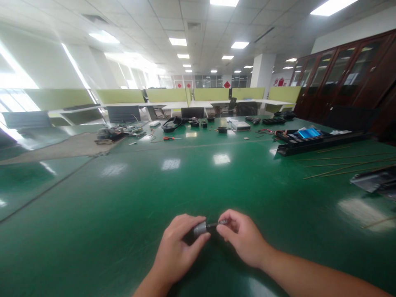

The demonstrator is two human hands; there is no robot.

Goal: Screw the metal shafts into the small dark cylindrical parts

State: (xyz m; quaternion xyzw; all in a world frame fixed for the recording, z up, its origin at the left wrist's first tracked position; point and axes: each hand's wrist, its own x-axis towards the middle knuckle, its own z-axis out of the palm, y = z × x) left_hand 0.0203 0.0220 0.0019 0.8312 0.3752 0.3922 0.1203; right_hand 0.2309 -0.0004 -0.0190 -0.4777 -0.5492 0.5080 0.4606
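Low in the middle of the head view, my left hand (181, 243) is closed round a grey cylindrical part (200, 229), thumb below and fingers above. A thin dark shaft (212, 225) points right from that cylinder. At the shaft's right end, my right hand (244, 237) pinches a small metallic piece (222, 222) between thumb and fingertips. Both hands are just above the green tabletop (148, 194). What the small piece is exactly is too small to tell.
An orange screwdriver (168, 138) lies farther back, before black trays and a white box (240, 126). Electronic parts (113, 133) sit back left. A long black channel (321, 142), thin rods (349, 166) and a clear-and-black item (375, 181) are at the right.
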